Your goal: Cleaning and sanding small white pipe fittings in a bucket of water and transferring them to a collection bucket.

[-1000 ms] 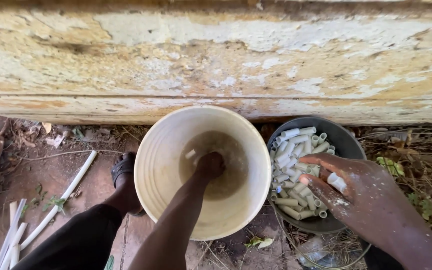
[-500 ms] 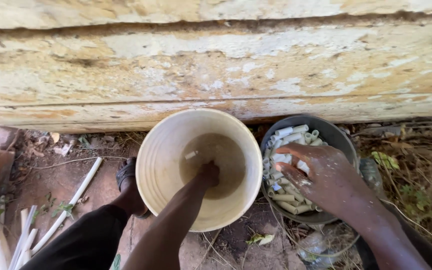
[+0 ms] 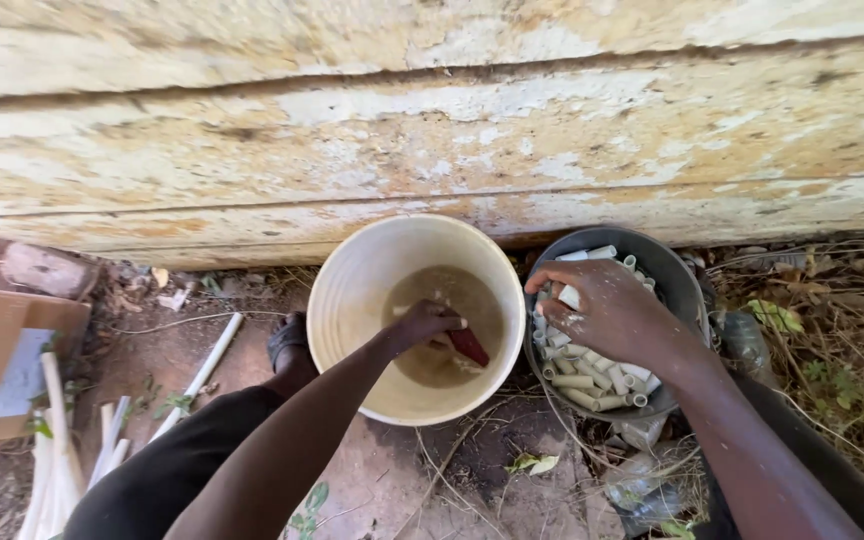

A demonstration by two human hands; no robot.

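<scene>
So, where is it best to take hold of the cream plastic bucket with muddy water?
Probably grip the cream plastic bucket at its bare left rim, coming from above: the left hand fills the middle, and the dark bowl of white tube pieces crowds the right.

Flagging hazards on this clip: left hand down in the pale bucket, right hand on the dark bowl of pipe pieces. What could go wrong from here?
1. The left hand holds a red object in murky liquid inside the pale bucket; the bucket sits on uneven dirt, so a hard push could tip it.
2. The right hand presses into heaped short pipe pieces in the dark bowl; some near the rim could spill out.
3. Both hands look wet or coated, so grip may slip.
</scene>
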